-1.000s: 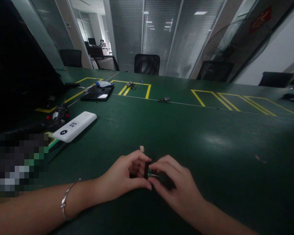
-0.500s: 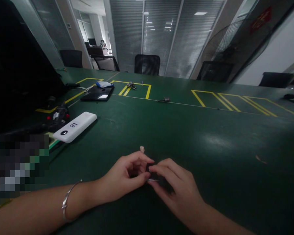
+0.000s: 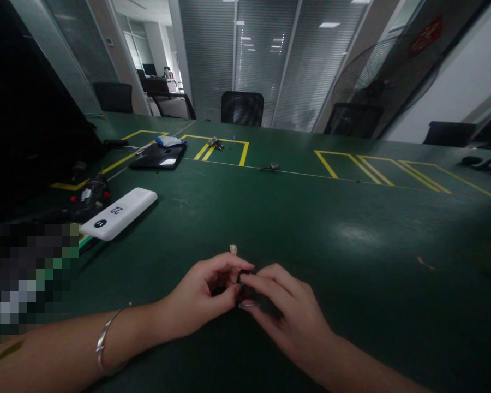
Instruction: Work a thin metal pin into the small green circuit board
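My left hand (image 3: 207,289) is curled, thumb and forefinger close round a small dark piece (image 3: 242,279) that is mostly hidden between the fingers. Facing it, my right hand (image 3: 292,308) is closed in a pinch, its fingertips meeting those of the left. A thin shiny edge (image 3: 250,305) shows at the right thumb; whether it belongs to the dark piece I cannot tell. Just beyond the left knuckles a small beige bit (image 3: 233,249) lies on the green table (image 3: 270,218).
To the left are a white power bank (image 3: 123,213) marked 22 and a dark tool with red parts (image 3: 90,192). Farther back lie a black flat device (image 3: 157,156) with a blue and white packet (image 3: 171,141), small metal parts (image 3: 216,143) and another metal piece (image 3: 273,166).
The left thumb has drawn back a little, and a gap shows between it and the shiny edge at the right thumb. The whole view has shifted slightly.
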Action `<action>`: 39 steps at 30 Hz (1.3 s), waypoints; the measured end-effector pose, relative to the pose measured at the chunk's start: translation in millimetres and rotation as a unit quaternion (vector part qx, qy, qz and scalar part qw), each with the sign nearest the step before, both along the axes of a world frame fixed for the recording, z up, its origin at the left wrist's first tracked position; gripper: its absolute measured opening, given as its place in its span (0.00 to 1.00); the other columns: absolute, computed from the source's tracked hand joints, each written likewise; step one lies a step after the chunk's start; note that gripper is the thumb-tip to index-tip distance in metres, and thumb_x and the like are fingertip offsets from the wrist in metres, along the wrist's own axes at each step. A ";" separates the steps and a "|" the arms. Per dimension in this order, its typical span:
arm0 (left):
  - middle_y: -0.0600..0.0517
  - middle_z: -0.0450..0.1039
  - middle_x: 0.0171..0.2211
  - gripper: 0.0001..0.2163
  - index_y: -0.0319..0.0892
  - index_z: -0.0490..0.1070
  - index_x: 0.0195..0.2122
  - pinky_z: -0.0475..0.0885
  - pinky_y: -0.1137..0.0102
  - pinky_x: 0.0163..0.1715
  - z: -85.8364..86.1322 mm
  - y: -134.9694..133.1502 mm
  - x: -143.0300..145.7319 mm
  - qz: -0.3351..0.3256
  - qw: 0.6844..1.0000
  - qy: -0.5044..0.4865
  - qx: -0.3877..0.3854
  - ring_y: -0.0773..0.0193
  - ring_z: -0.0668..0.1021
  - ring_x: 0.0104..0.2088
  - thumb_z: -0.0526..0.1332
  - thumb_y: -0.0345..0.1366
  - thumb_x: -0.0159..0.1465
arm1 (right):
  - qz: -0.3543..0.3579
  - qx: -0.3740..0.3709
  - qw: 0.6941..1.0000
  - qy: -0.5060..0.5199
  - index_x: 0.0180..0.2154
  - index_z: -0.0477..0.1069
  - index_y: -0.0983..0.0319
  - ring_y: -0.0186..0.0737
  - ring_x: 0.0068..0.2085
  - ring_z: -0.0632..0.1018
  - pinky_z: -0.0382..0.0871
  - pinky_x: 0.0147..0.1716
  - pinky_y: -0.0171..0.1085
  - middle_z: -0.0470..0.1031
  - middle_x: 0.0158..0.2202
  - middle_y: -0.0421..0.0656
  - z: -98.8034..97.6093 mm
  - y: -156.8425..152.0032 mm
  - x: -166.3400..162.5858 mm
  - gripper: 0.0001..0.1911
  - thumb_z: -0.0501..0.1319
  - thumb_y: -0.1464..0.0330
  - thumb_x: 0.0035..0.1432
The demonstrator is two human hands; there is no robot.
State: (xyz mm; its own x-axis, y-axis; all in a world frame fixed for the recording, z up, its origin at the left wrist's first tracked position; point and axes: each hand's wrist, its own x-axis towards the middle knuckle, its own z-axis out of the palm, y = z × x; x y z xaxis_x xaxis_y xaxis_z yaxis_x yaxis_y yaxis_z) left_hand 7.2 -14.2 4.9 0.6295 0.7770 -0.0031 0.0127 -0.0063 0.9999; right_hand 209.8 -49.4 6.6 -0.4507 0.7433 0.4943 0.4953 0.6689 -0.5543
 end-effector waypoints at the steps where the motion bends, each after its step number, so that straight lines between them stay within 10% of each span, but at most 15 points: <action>1: 0.47 0.74 0.38 0.15 0.38 0.68 0.51 0.72 0.65 0.39 0.4 0.4 -0.2 -0.001 1.000 0.001 0.000 0.61 0.77 0.37 0.59 0.29 0.63 | 0.000 -0.004 1.000 0.006 0.52 0.69 0.60 0.38 0.36 0.77 0.73 0.33 0.35 0.75 0.39 0.45 -0.5 0.3 0.3 0.15 0.61 0.72 0.63; 16: 0.51 0.72 0.37 0.13 0.39 0.71 0.49 0.69 0.70 0.35 2.9 7.2 -1.8 0.022 1.000 -0.004 -0.022 0.67 0.73 0.33 0.60 0.29 0.64 | -0.069 -0.132 0.988 0.047 0.47 0.72 0.58 0.39 0.39 0.77 0.71 0.37 0.38 0.73 0.40 0.43 2.8 4.7 4.6 0.11 0.62 0.69 0.61; 26: 0.48 0.72 0.50 0.14 0.45 0.74 0.51 0.59 0.57 0.62 1.8 10.9 -7.4 0.022 0.989 0.068 0.127 0.57 0.71 0.56 0.61 0.31 0.65 | -0.068 -0.150 0.986 0.024 0.39 0.74 0.59 0.38 0.34 0.76 0.70 0.33 0.37 0.74 0.34 0.42 6.6 6.1 4.6 0.11 0.53 0.70 0.67; 39: 0.47 0.75 0.41 0.08 0.40 0.74 0.43 0.73 0.64 0.45 -1.5 9.1 -7.7 0.070 0.977 0.099 0.175 0.58 0.77 0.44 0.64 0.30 0.62 | -0.071 -0.111 0.989 -0.067 0.36 0.74 0.60 0.38 0.33 0.74 0.67 0.32 0.37 0.74 0.33 0.42 1.6 9.0 3.3 0.09 0.55 0.72 0.64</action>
State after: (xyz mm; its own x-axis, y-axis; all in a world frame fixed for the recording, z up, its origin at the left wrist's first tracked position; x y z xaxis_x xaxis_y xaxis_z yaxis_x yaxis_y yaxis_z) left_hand -0.4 -5.1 3.4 0.5306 0.8309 0.1678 0.2300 -0.3316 0.9149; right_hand 213.1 -40.4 8.2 -0.3846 0.8872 0.2550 0.6545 0.4569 -0.6024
